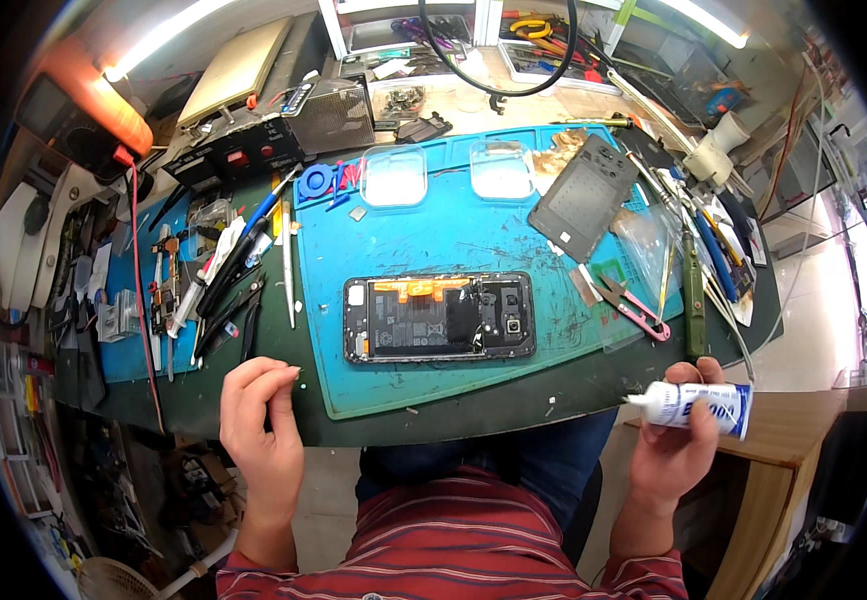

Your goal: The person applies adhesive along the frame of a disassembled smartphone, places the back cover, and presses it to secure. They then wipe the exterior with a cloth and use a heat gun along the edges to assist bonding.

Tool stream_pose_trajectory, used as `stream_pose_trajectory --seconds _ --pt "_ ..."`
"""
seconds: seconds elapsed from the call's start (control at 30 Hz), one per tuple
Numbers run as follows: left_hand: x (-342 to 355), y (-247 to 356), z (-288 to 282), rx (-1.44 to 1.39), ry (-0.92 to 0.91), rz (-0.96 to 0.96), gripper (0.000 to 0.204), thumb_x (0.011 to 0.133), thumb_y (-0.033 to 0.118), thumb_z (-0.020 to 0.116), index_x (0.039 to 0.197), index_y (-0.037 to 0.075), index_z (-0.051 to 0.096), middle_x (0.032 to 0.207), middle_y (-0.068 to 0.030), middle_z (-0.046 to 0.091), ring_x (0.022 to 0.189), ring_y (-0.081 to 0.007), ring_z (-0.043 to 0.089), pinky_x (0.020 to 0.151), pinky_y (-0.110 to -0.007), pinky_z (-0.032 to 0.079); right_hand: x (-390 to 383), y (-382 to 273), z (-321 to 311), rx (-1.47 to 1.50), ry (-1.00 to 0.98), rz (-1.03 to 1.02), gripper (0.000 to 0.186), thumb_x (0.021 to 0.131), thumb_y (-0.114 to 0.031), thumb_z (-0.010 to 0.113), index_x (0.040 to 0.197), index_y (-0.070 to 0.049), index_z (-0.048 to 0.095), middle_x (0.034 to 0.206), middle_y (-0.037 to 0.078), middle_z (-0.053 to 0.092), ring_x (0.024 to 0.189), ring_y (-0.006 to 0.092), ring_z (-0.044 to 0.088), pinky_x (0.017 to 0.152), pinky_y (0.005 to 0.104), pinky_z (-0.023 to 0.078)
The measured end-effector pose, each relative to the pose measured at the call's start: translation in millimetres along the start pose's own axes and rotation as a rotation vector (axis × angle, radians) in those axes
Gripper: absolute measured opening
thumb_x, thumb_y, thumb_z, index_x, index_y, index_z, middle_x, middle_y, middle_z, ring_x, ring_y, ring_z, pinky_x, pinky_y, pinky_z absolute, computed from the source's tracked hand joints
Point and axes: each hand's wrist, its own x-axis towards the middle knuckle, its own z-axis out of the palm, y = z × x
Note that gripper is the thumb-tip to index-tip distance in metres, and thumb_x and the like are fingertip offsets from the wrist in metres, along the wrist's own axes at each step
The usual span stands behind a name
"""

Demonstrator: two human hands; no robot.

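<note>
One bare left hand (262,415), fingers curled together, is at the front edge of the tabletop (374,430), left of the blue mat (434,235). The right hand (668,466), by the tabletop's front right edge, clamps its fingers around a white-and-blue tube (674,404). An opened phone (439,318) lies flat on the mat, nearer its front edge.
</note>
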Motion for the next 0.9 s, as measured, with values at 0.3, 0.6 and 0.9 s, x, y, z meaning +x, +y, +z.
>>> stream_pose_trajectory --seconds 0.3,0.6,0.9 --pt "-29 47 9 -0.599 -0.288 0.1 0.022 0.087 -0.01 0.063 0.106 0.0 0.062 0.103 -0.0147 0.061 0.09 -0.0207 0.067 0.072 -0.028 0.055 -54 -3 -51 0.443 -0.173 0.318 0.054 0.094 -0.015 0.067 0.139 -0.005 0.039 0.129 0.021 0.057 0.07 0.008 0.055 0.054 0.02 0.046" --pt "-32 107 68 -1.484 -0.575 -0.469 0.013 0.094 -0.003 0.06 0.107 -0.002 0.062 0.107 -0.0128 0.063 0.099 -0.0238 0.068 0.075 -0.031 0.057 -67 13 -20 0.568 -0.046 0.575 0.037 0.1 -0.019 0.059 0.133 -0.007 0.048 0.13 0.014 0.059 0.078 0.0079 0.058 0.069 0.0248 0.05" --pt "-36 132 75 -1.57 -0.503 -0.459 0.016 0.099 0.005 0.058 0.112 -0.005 0.057 0.111 -0.0156 0.066 0.105 -0.0206 0.066 0.091 -0.034 0.058 -67 11 -9 0.543 -0.039 0.568 0.037 0.099 -0.015 0.06 0.133 -0.007 0.049 0.135 0.014 0.057 0.084 0.0109 0.065 0.073 0.0271 0.059"
